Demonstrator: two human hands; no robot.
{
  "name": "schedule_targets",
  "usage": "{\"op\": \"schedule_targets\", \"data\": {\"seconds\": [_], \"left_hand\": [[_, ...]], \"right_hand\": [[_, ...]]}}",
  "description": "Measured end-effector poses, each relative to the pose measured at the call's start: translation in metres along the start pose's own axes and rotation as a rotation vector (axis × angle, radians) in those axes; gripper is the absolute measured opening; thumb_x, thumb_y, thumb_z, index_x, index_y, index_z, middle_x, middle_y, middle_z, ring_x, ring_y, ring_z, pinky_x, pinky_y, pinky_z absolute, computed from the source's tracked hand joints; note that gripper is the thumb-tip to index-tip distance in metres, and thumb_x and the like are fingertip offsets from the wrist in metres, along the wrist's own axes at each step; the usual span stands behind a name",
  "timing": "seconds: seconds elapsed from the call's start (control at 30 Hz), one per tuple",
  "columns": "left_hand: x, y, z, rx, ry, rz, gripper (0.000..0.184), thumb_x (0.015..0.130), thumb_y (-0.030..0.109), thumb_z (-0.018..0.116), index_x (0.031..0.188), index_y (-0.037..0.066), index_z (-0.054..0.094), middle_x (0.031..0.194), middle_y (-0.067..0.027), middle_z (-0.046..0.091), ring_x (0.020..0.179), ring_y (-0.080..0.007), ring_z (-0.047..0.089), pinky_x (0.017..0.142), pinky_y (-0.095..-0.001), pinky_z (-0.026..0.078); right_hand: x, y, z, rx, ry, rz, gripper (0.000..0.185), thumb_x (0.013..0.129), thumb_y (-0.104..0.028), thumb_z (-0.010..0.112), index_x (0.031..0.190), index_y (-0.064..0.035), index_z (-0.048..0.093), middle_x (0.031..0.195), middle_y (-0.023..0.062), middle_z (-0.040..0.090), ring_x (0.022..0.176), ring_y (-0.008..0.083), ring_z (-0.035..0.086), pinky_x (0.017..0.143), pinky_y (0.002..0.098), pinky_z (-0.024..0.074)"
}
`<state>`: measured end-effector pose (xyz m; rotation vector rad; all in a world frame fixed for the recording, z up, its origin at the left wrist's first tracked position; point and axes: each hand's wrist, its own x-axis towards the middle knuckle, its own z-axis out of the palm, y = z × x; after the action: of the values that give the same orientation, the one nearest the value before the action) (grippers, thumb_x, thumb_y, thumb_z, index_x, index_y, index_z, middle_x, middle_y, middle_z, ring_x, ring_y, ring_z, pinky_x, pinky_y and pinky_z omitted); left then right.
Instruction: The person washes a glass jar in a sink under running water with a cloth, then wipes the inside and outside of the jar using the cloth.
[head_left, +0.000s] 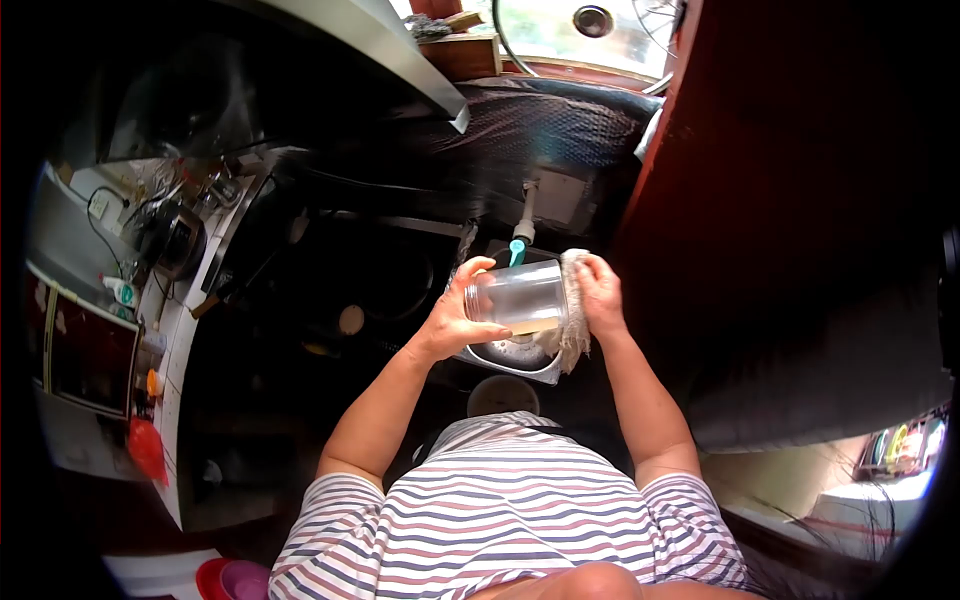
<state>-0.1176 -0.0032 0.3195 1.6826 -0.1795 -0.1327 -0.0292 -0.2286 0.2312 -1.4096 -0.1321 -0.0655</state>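
Centrally, a clear cylindrical jar [515,287] lies sideways above a silver metal sink [540,377], its long axis running left to right between both hands. The left hand [447,318], part-open, clasps its left end; the right hand [601,297], fingers curled, holds a pale crumpled cloth [573,325] against the other. A white tap with a turquoise lever [517,251] stands just beyond.
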Motion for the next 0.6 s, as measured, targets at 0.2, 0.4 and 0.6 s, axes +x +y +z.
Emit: {"op": "schedule_targets", "data": {"seconds": [0.2, 0.4, 0.6], "left_hand": [[0.008, 0.001, 0.001, 0.721, 0.155, -0.008, 0.094, 0.055, 0.036, 0.082, 0.133, 0.012, 0.034, 0.119, -0.0159, 0.050, 0.109, -0.0327, 0.053, 0.092, -0.0408, 0.044], [0.018, -0.004, 0.037, 0.651, 0.276, 0.157, 0.081, 0.054, 0.033, 0.082, 0.122, 0.009, 0.044, 0.113, -0.0119, 0.051, 0.108, -0.0303, 0.050, 0.089, -0.0390, 0.045], [0.004, -0.006, 0.025, 0.865, 0.174, 0.345, 0.078, 0.055, 0.024, 0.083, 0.121, 0.009, 0.046, 0.116, -0.0099, 0.050, 0.104, -0.0239, 0.052, 0.084, -0.0349, 0.046]], "right_hand": [[-0.021, -0.083, 0.019, 0.115, -0.057, -0.190, 0.016, 0.091, -0.009, 0.053, 0.106, -0.0035, 0.057, 0.090, 0.0030, 0.060, 0.080, 0.0105, 0.057, 0.069, 0.0238, 0.0469], [-0.033, -0.075, 0.063, -0.725, -0.055, -0.794, 0.021, 0.076, -0.012, 0.059, 0.097, -0.0087, 0.061, 0.100, 0.0111, 0.061, 0.088, 0.0288, 0.057, 0.081, 0.0409, 0.0410], [0.001, 0.001, 0.007, 0.157, -0.266, 0.356, 0.028, 0.094, -0.025, 0.047, 0.106, -0.0029, 0.060, 0.099, 0.0066, 0.063, 0.088, 0.0150, 0.061, 0.077, 0.0295, 0.0507]]}}
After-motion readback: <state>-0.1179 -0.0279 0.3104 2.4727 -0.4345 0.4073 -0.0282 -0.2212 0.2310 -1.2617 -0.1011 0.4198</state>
